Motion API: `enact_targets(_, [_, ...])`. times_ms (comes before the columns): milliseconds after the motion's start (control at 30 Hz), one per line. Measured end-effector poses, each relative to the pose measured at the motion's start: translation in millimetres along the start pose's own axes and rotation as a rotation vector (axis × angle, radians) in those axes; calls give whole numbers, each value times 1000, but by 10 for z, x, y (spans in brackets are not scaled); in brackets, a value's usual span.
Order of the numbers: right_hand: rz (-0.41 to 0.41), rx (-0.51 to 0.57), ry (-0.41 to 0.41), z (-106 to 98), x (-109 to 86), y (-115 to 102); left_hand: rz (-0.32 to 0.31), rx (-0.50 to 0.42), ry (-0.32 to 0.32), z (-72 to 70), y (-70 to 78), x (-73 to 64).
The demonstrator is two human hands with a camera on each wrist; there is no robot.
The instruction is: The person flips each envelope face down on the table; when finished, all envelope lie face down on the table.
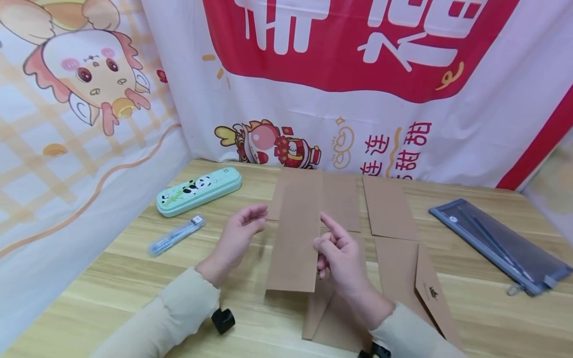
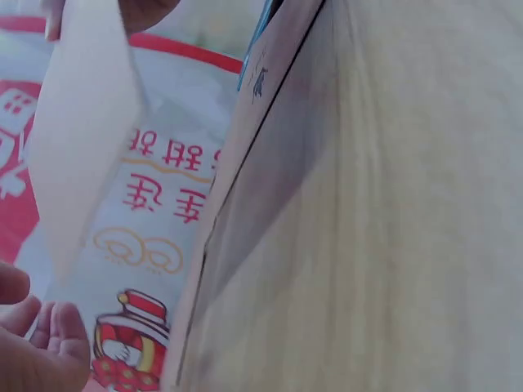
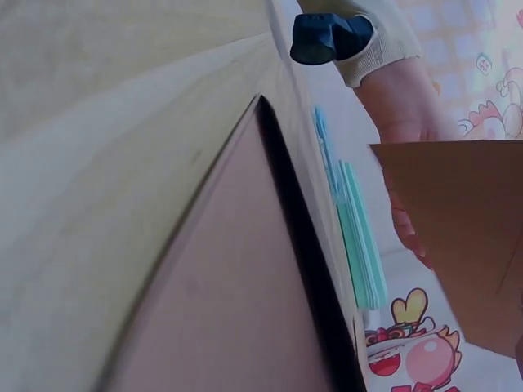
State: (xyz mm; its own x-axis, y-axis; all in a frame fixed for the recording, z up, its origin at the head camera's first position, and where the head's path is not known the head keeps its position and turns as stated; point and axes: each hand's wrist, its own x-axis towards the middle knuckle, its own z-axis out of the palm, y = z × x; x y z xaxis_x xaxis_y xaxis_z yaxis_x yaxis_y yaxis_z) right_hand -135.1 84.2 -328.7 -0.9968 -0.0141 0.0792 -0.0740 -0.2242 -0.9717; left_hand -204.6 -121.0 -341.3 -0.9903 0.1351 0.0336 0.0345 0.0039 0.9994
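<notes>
A plain brown rectangular piece of kraft paper (image 1: 295, 238) stands raised over the table, its long side pointing away from me. My right hand (image 1: 342, 256) pinches its right edge, index finger extended along the side. Beyond the left edge, my left hand (image 1: 237, 236) is held with loosely bent fingers and nothing in them; the left wrist view has its fingers (image 2: 61, 327) just off the paper's corner. Below the right hand lies a kraft envelope (image 1: 342, 318), partly covered by that hand and the raised paper. Another envelope (image 1: 400, 268), its flap printed with a small black emblem, lies to the right.
More brown kraft pieces lie at the back, one behind the raised paper (image 1: 342, 199) and one to its right (image 1: 389, 206). A mint panda pencil case (image 1: 199, 191) and a clear pen pack (image 1: 176, 236) are on the left. At right is a dark mesh zip pouch (image 1: 501, 243).
</notes>
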Motion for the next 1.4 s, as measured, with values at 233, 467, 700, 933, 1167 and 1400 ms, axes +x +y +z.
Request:
enact_targets(233, [2, 46, -50, -74, 15, 33, -133, -167, -91, -51, -114, -22])
enact_targets(467, [44, 30, -87, -113, 35, 56, -141, -203, -78, -34, -108, -63])
enact_targets(700, [212, -240, -262, -168, 109, 50, -157, -81, -102, -170, -128, -84])
enact_targets(933, [279, -431, -425, -130, 148, 108, -164, 133, -166, -336, -147, -130])
enact_targets(1167, [350, -434, -481, -84, 155, 228, -233, 285, -200, -407, -137, -162])
enact_targets(1400, [406, -424, -503, -48, 173, 306, -250, 334, -222, -439, -149, -162])
